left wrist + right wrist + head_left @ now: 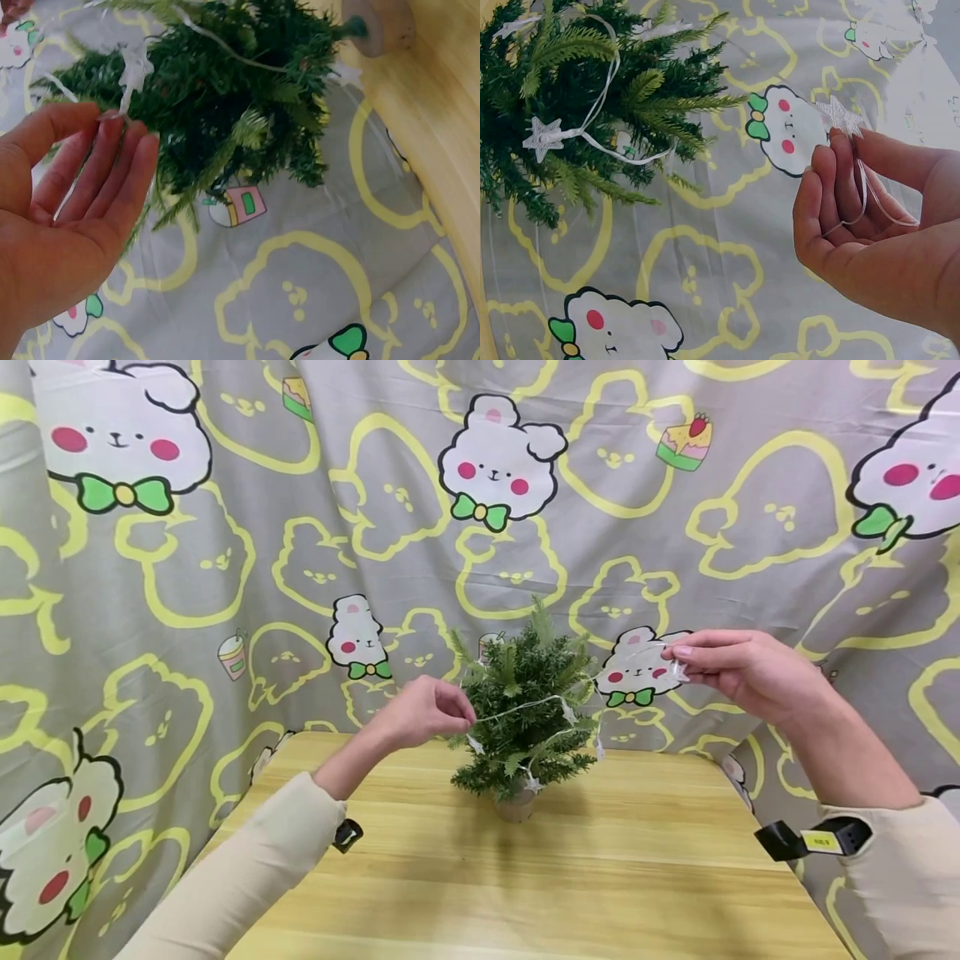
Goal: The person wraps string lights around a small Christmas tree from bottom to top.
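A small artificial Christmas tree point(517, 727) stands upright in a round base point(514, 810) on the table. A string of clear star lights on a pale wire is draped round it, one star point(532, 782) low at the front and another star point(543, 139) on the branches in the right wrist view. At the tree's left side my left hand point(423, 714) pinches the wire between thumb and fingertips, close to a star point(136, 69). Out to the right, apart from the branches, my right hand point(738, 675) pinches a star light point(844, 118), with wire hanging across its palm.
The wooden table point(540, 893) extends in front of the tree. A grey patterned cloth point(405, 577) hangs behind and at both sides. Black straps point(347, 836) are at the cuffs of the pale sleeves point(247, 860).
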`<action>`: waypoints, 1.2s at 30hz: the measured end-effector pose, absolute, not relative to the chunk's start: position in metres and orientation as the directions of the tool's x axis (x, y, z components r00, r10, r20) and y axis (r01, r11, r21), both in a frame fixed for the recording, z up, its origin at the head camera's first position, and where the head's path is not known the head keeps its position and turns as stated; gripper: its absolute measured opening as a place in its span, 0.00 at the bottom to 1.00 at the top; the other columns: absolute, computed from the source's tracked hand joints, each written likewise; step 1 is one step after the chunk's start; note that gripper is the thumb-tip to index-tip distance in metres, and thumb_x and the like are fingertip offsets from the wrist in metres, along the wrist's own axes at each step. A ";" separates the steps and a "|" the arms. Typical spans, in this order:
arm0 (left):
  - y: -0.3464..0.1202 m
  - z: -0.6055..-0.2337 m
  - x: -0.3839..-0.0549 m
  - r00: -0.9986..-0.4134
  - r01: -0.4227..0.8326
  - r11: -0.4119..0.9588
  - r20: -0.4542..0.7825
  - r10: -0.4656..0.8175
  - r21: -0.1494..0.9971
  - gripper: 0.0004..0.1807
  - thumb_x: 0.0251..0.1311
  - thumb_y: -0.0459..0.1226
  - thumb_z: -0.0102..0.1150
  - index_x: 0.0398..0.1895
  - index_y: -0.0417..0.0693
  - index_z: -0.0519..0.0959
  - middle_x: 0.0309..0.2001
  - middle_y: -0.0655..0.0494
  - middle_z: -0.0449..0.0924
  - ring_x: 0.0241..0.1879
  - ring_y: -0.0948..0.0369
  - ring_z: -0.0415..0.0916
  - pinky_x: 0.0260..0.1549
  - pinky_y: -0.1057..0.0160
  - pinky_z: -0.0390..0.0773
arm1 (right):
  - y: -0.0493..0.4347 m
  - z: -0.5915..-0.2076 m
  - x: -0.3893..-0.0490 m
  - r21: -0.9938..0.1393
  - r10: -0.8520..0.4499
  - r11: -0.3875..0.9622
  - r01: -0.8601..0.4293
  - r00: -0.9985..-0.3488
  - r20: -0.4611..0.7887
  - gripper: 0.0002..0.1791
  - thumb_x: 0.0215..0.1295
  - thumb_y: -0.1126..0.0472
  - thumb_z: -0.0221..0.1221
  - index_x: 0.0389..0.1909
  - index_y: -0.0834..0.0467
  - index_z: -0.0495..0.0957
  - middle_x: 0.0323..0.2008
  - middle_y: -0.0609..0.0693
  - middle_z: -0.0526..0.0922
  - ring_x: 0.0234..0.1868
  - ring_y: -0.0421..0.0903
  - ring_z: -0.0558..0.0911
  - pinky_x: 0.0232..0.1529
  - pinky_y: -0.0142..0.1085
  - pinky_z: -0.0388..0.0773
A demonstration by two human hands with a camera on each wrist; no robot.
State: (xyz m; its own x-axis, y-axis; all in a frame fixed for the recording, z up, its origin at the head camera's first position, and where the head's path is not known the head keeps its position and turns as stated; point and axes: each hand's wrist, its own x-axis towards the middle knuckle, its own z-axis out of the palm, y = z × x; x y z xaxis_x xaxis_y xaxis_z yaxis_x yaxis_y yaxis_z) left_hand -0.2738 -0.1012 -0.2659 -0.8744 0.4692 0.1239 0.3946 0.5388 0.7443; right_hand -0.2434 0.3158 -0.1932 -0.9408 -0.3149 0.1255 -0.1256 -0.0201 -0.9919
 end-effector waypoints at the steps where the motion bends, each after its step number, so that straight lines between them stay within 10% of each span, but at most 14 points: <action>1: -0.100 -0.268 -0.274 -0.876 0.394 0.540 0.125 0.466 0.744 0.04 0.59 0.32 0.68 0.37 0.46 0.87 0.38 0.51 0.89 0.38 0.53 0.86 0.39 0.59 0.83 | 0.316 -0.194 -0.244 -0.992 -0.310 -0.023 -0.122 -0.943 0.123 0.14 0.74 0.71 0.54 0.44 0.57 0.88 0.42 0.46 0.88 0.39 0.40 0.86 0.43 0.31 0.84; 22: -0.104 -0.269 -0.272 -0.854 0.416 0.601 0.067 0.515 0.682 0.18 0.62 0.35 0.65 0.55 0.51 0.85 0.54 0.56 0.87 0.48 0.60 0.86 0.51 0.57 0.83 | 0.317 -0.202 -0.270 -0.998 -0.247 -0.001 -0.060 -0.967 0.058 0.13 0.75 0.65 0.56 0.39 0.50 0.88 0.42 0.40 0.87 0.41 0.37 0.84 0.44 0.27 0.82; 36: -0.105 -0.263 -0.266 -0.829 0.439 0.574 0.066 0.555 0.691 0.19 0.63 0.33 0.63 0.58 0.51 0.84 0.56 0.57 0.86 0.54 0.59 0.84 0.54 0.57 0.82 | 0.334 -0.195 -0.259 -0.979 -0.425 -0.165 -0.123 -0.886 0.183 0.23 0.79 0.73 0.40 0.44 0.63 0.87 0.41 0.50 0.89 0.34 0.41 0.84 0.38 0.32 0.81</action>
